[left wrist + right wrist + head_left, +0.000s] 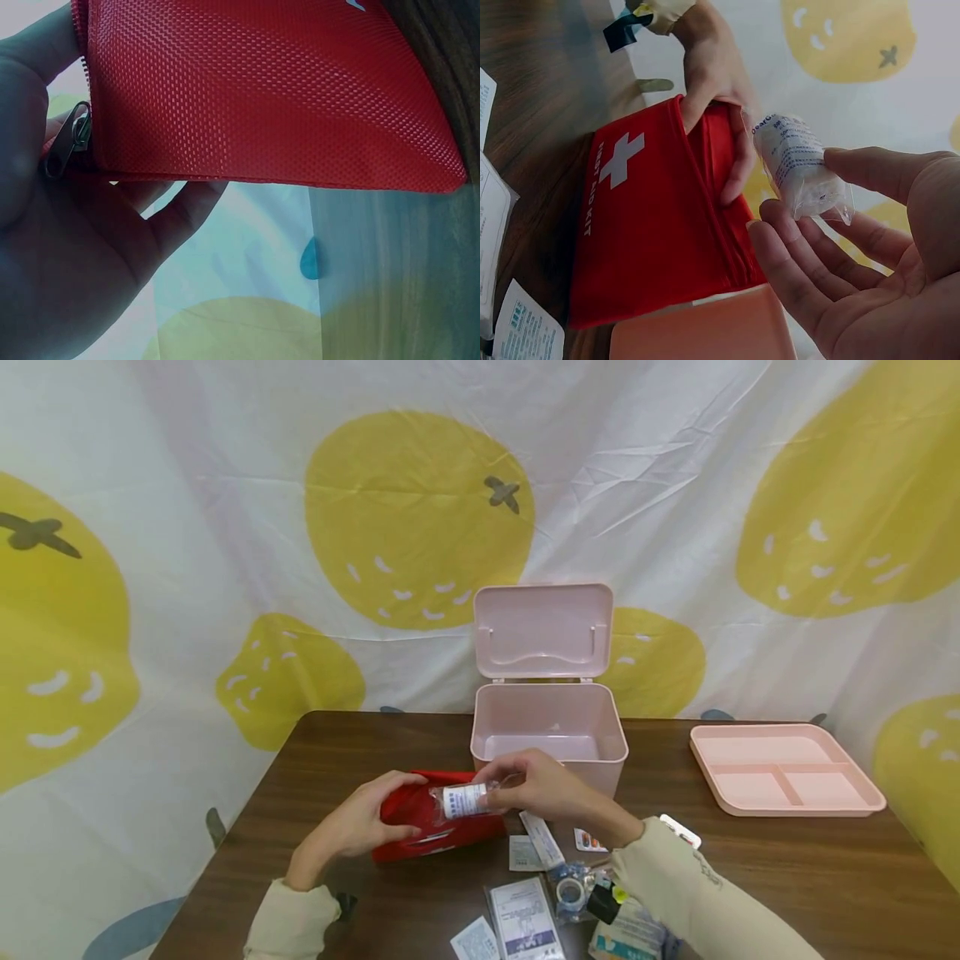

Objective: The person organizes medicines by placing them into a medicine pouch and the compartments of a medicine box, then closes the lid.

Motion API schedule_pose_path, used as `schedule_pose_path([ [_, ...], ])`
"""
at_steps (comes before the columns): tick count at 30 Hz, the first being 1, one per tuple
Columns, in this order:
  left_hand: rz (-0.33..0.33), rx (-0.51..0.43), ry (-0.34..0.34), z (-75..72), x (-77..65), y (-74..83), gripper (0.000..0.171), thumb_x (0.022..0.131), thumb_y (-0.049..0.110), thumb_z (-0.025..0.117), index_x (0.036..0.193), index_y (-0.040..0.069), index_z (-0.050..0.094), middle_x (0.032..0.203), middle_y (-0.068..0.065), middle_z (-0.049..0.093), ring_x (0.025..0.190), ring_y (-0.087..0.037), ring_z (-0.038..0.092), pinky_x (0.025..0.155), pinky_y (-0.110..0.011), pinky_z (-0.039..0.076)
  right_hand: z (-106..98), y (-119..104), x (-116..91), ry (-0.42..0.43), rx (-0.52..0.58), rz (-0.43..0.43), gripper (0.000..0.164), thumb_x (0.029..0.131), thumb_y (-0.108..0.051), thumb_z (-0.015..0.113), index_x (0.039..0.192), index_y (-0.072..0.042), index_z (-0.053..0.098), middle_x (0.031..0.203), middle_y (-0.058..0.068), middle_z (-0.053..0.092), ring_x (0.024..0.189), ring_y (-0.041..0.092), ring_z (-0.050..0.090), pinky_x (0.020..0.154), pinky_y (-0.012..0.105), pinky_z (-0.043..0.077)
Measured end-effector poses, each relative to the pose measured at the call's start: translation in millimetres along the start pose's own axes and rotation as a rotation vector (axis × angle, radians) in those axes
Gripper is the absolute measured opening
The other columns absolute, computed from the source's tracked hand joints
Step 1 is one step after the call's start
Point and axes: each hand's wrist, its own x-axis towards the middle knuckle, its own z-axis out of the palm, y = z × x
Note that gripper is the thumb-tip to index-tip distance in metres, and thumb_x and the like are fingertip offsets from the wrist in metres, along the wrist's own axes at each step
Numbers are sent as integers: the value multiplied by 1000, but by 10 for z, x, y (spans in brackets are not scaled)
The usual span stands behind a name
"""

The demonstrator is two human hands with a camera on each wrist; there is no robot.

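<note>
A red zippered first aid pouch (401, 806) is held at its mouth by my left hand (360, 822). In the right wrist view, the pouch (652, 232) shows a white cross, and its mouth gapes with left fingers over the rim. The left wrist view shows its woven side (262, 97) and a metal zip pull (69, 140) beside the left palm. Between thumb and fingers, my right hand (540, 789) pinches a white bandage roll (462, 801) in clear wrapping. This roll (791, 157) is just outside the pouch mouth.
Behind the pouch stands a pink box (551, 722) with its lid raised. A divided pink tray (750, 768) lies at the right. Nearer me are a flat white packet (525, 918), a slim box (542, 841), small sachets (476, 941) and a bagged tape roll (571, 891).
</note>
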Motion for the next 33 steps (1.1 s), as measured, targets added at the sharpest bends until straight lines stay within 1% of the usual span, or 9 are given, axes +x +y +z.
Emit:
schedule_pose_path([
  [3, -2, 3, 2, -1, 0, 2, 61, 81, 25, 82, 134, 16, 54, 129, -5, 58, 116, -29, 55, 93, -50, 53, 58, -22, 54, 15, -78, -23, 20, 84, -18, 78, 102, -9, 75, 92, 1, 72, 79, 12, 64, 75, 28, 55],
  [7, -20, -6, 4, -5, -7, 19, 62, 81, 24, 83, 134, 17, 53, 129, -3, 58, 116, -26, 55, 93, -49, 53, 140, -38, 112, 32, -190, -79, 20, 83, -17, 79, 100, -9, 75, 89, -1, 71, 77, 10, 61, 73, 25, 53],
  [11, -16, -20, 1, -7, -9, 26, 62, 80, 23, 83, 135, 17, 53, 129, -2, 58, 116, -25, 55, 94, -48, 53, 204, -45, 151, 59, -275, -91, 20, 82, -19, 80, 100, -11, 75, 88, -3, 71, 77, 10, 59, 74, 25, 53],
  [16, 30, 3, 15, -6, 2, 12, 62, 80, 23, 82, 135, 16, 53, 127, -2, 59, 114, -23, 57, 94, -47, 53, 265, -39, 190, 74, -303, -70, 20, 82, -19, 81, 100, -13, 75, 91, -3, 71, 79, 10, 62, 77, 28, 54],
  [18, 41, 9, 17, -5, 5, 5, 62, 80, 24, 82, 135, 15, 54, 126, -3, 60, 113, -23, 57, 95, -47, 52, 291, -29, 209, 79, -319, -85, 19, 82, -18, 81, 99, -12, 74, 91, -2, 72, 78, 10, 63, 77, 27, 55],
  [22, 32, 1, 8, -4, 10, 10, 63, 80, 26, 83, 134, 15, 54, 126, -4, 59, 113, -25, 57, 96, -50, 51, 342, -8, 234, 93, -346, -130, 18, 82, -14, 81, 97, -8, 74, 87, 1, 72, 75, 9, 63, 73, 24, 55],
  [24, 24, 2, 5, -5, 10, 16, 63, 80, 28, 83, 134, 15, 54, 126, -4, 59, 114, -26, 57, 96, -52, 51, 368, -3, 250, 101, -359, -163, 18, 81, -12, 80, 96, -5, 73, 86, 4, 72, 75, 11, 65, 72, 24, 55],
  [26, 21, 2, 6, -3, 11, 21, 64, 79, 29, 84, 134, 15, 54, 127, -5, 59, 114, -27, 57, 96, -52, 51, 397, 5, 264, 106, -386, -176, 18, 82, -11, 80, 97, -4, 73, 87, 5, 72, 76, 11, 66, 71, 24, 55],
  [33, 23, 7, 5, 4, 19, 29, 66, 78, 30, 84, 134, 14, 54, 127, -5, 60, 113, -26, 57, 97, -52, 50, 489, 10, 291, 143, -476, -185, 21, 84, -13, 78, 102, -2, 74, 96, 8, 73, 84, 16, 67, 74, 28, 56],
])
